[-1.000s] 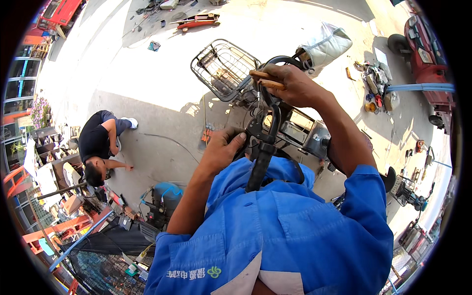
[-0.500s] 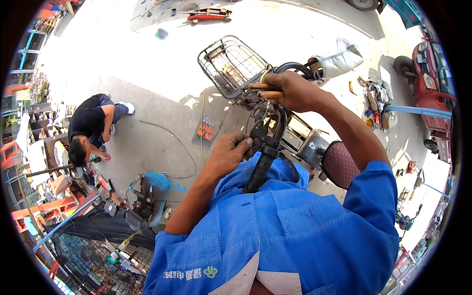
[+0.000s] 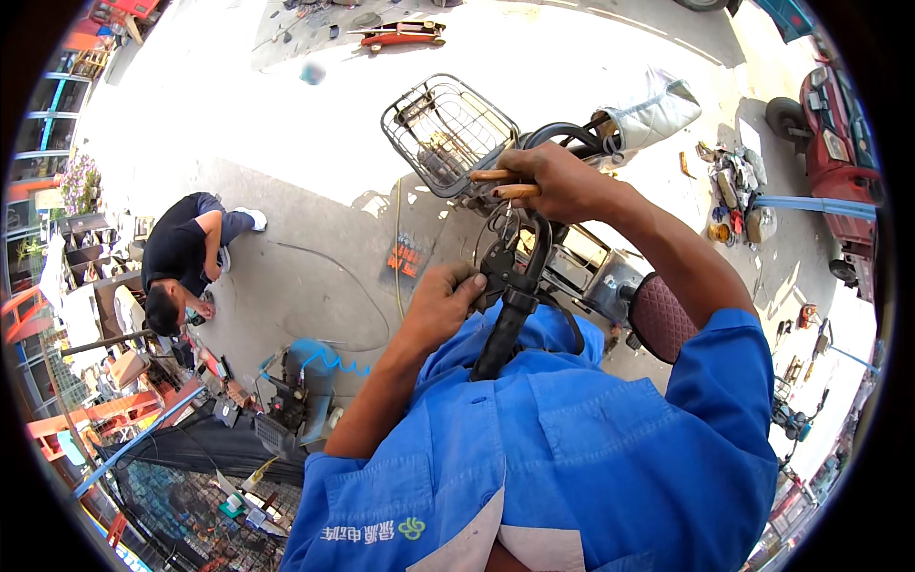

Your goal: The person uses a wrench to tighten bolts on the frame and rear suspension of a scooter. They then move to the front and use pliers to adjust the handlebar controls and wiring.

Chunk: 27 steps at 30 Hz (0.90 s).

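Observation:
My right hand (image 3: 572, 184) is closed around a pair of pliers (image 3: 516, 192) with worn orange-brown handles, held over the front of a bike's handlebar. The pliers' jaws cannot be made out. My left hand (image 3: 440, 303) pinches at the black brake lever (image 3: 498, 265), thumb pressed toward the fingers; the tips are partly hidden. Thin cables loop up between the two hands. The black handlebar grip (image 3: 503, 341) points back toward my blue shirt. A wire basket (image 3: 446, 133) is mounted in front of the handlebar.
A maroon quilted seat (image 3: 660, 319) lies right of the handlebar. At left a crouching person (image 3: 181, 246) bends over parts on the ground. An air compressor (image 3: 295, 400) with a blue coiled hose stands lower left. A red floor jack (image 3: 400, 36) is far ahead; a red vehicle (image 3: 839, 172) stands right.
The pliers' handles have shifted slightly left and are spread a little differently. My left hand stays at the brake lever. The whole view has shifted slightly.

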Each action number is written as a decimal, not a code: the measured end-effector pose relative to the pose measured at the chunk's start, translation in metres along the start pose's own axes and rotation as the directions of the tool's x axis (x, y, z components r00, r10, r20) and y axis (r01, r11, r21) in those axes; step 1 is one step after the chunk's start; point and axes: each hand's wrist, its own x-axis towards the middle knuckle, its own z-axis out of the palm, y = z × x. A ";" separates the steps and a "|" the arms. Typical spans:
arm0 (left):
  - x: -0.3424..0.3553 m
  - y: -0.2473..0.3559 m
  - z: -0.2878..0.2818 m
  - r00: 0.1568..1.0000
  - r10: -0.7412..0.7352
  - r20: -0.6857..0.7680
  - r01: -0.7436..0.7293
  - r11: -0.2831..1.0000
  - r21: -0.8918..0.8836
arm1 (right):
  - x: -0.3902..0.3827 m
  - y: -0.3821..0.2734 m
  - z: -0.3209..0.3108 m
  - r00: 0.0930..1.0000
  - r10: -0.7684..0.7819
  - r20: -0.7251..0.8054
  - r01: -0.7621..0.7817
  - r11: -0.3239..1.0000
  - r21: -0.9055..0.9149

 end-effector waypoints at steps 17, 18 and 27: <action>-0.002 0.001 -0.004 0.997 0.074 -0.010 -0.072 0.989 0.127 | 0.006 0.003 -0.017 0.961 0.095 0.258 -0.130 0.984 0.121; -0.003 0.003 -0.005 0.997 0.078 0.000 -0.077 0.988 0.132 | 0.006 0.000 -0.018 0.957 0.120 0.265 -0.156 0.981 0.119; -0.001 0.002 -0.004 0.999 0.046 -0.007 -0.045 0.993 0.112 | 0.006 -0.009 -0.010 0.962 0.168 0.216 -0.184 0.981 0.056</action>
